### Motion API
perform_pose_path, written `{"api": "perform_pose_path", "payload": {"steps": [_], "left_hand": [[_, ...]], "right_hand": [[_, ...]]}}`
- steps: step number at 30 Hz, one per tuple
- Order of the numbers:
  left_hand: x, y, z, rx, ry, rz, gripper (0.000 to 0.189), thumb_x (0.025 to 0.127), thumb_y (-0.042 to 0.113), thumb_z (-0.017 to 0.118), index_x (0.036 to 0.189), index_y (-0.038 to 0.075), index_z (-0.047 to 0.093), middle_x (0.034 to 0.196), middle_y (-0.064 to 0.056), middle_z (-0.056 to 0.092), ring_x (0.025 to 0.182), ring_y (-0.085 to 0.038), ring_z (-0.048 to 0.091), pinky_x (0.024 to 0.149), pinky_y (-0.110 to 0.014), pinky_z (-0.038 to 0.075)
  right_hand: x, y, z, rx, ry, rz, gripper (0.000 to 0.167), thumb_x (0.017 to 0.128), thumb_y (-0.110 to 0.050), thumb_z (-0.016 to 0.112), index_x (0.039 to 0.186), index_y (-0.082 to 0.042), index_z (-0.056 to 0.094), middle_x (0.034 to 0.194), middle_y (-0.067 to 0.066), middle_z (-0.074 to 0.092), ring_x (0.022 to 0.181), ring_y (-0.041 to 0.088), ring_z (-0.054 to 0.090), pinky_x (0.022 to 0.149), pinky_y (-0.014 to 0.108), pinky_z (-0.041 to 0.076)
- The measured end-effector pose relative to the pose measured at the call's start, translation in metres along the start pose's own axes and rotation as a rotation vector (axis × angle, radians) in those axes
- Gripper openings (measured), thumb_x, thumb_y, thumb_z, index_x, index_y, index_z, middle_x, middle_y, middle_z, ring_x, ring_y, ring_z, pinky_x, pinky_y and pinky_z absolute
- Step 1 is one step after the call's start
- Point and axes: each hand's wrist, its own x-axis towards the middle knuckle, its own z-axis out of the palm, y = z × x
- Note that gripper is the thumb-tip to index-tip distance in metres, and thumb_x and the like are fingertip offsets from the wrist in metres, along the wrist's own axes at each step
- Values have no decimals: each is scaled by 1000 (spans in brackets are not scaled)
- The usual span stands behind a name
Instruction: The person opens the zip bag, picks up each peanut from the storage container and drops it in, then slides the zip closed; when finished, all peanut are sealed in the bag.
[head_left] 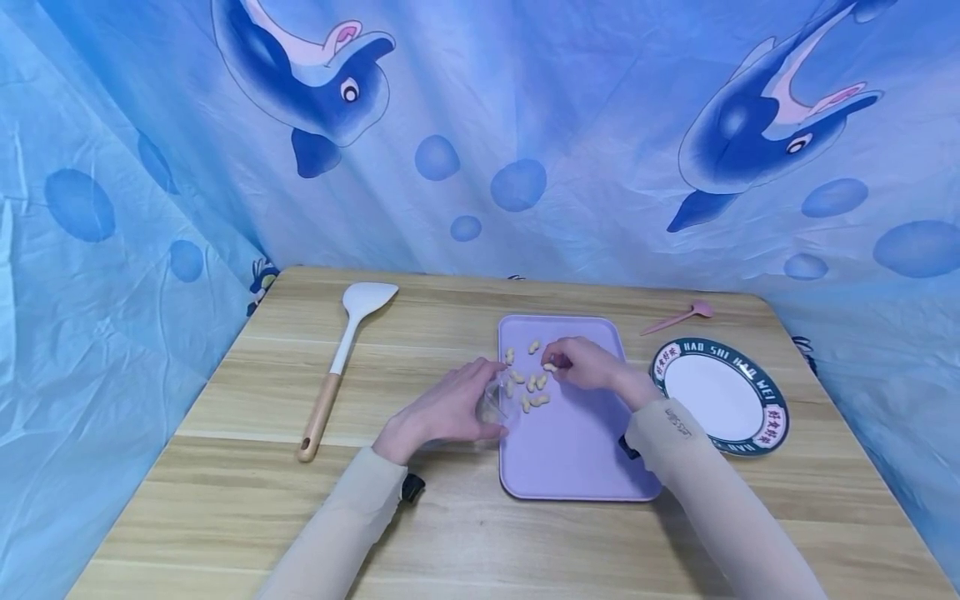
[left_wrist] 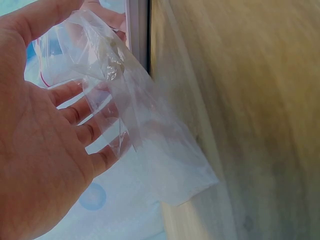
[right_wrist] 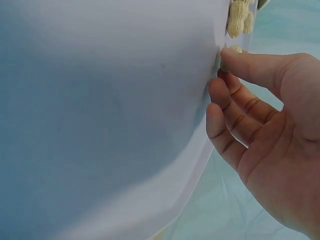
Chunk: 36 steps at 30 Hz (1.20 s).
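Two bare hands, a bag and peanuts at a lilac rectangular tray (head_left: 581,462).
The left hand (head_left: 456,407) holds a clear plastic bag (left_wrist: 165,165) beside the tray's left edge, fingers spread and curved round it; the right hand (head_left: 588,365), thumb and fingers drawn together, pinches one tan unshelled peanut (head_left: 551,367) over the tray, near loose peanuts (head_left: 532,383) lying on its left half.

The left grip (left_wrist: 42,145) holds a clear plastic bag (left_wrist: 162,162) marked with a red line (left_wrist: 42,79), near the wooden tabletop (left_wrist: 255,110).
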Motion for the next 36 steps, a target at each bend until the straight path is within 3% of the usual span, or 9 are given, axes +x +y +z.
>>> {"api": "perform_pose_path", "payload": {"steps": [9, 16, 25, 36], "left_hand": [[1, 1, 0, 5, -5, -8, 94, 75, 41, 85, 150, 8, 38, 137, -8, 52, 125, -20, 49, 110, -46, 35], [1, 0, 0, 23, 9, -7, 95, 74, 43, 85, 149, 9, 39, 136, -5, 52, 124, -20, 50, 108, -46, 37], [1, 0, 2, 31, 23, -17, 96, 73, 45, 85, 149, 10, 39, 135, -4, 53, 122, -19, 51, 107, -46, 38], [1, 2, 3, 41, 34, -8, 94, 74, 46, 84, 149, 11, 38, 135, -4, 52, 122, -19, 51, 105, -44, 40]], "right_hand": [[-9, -24, -11, 13, 87, 70, 23, 87, 0, 69, 110, 0, 69, 82, 3, 62, 73, 16, 57, 70, 35, 50], [-16, -53, -13, 174, 157, 102, 23, 82, 0, 75, 105, 1, 70, 78, 3, 62, 70, 19, 56, 64, 30, 47], [-23, -87, -4, 369, 127, 173, 25, 79, 2, 76, 103, 4, 68, 76, 4, 64, 67, 15, 57, 62, 28, 46], [-22, -96, 7, 388, 132, 255, 20, 80, -2, 78, 97, 2, 69, 72, 2, 65, 65, 12, 56, 61, 27, 45]]}}
